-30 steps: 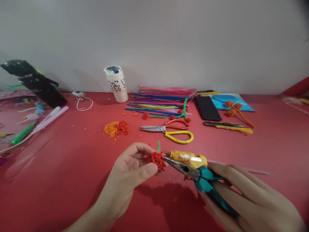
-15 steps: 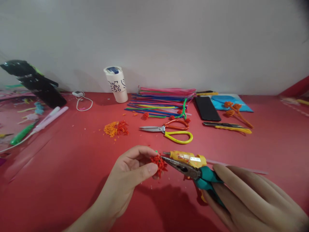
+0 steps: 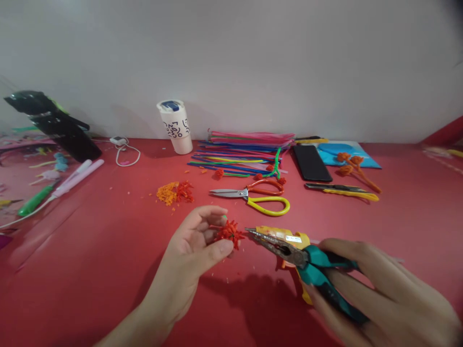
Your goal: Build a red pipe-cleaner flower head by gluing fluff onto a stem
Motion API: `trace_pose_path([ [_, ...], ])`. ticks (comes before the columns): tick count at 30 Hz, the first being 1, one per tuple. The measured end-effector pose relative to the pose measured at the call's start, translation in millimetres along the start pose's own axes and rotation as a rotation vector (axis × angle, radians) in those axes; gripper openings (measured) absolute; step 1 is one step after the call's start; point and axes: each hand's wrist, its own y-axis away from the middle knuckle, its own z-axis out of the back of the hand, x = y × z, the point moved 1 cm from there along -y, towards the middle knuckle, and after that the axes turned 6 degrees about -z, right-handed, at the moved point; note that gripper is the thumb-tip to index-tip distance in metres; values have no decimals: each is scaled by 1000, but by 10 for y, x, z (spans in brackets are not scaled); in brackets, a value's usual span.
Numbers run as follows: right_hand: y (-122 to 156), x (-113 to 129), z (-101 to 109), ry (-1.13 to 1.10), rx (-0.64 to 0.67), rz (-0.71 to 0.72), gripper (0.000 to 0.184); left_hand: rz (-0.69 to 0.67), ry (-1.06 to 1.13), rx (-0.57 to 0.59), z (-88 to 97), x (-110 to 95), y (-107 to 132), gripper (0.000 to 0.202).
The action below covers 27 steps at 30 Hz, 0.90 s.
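Observation:
My left hand pinches a small red spiky flower between thumb and fingers, with a speck of green showing at its top. My right hand is wrapped round the teal handles of needle-nose pliers. The pliers' tips point left, a short gap away from the flower, and their jaws look slightly parted. Under the pliers lies a yellow glue gun, partly hidden by them. Scissors with one red and one yellow handle rest just beyond the hands.
Orange clippings and red clippings are heaped left of the scissors. Pipe cleaners lie at the back. A white tumbler, a black bottle, a phone, a utility knife and an orange flower stem surround the work area.
The pliers' tips have come away from the red flower, moving right, and the handles have spread wider. My left hand has shifted slightly left and up with the flower.

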Motion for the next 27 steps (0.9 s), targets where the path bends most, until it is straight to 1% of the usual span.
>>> trace_pose_path([
  [6, -10, 22, -29, -49, 23, -19, 16, 55, 38, 68, -29, 7, 19, 23],
  [12, -20, 41, -15, -45, 4, 10, 19, 53, 64, 63, -35, 24, 13, 22],
  [17, -30, 45, -13, -72, 18, 9, 19, 47, 55, 55, -40, 26, 8, 22],
  [23, -33, 52, -17, -76, 11, 0, 20, 36, 9, 54, -40, 16, 14, 23],
  [27, -12, 46, -14, -79, 23, 10, 22, 31, -38, 82, -16, 21, 21, 25],
])
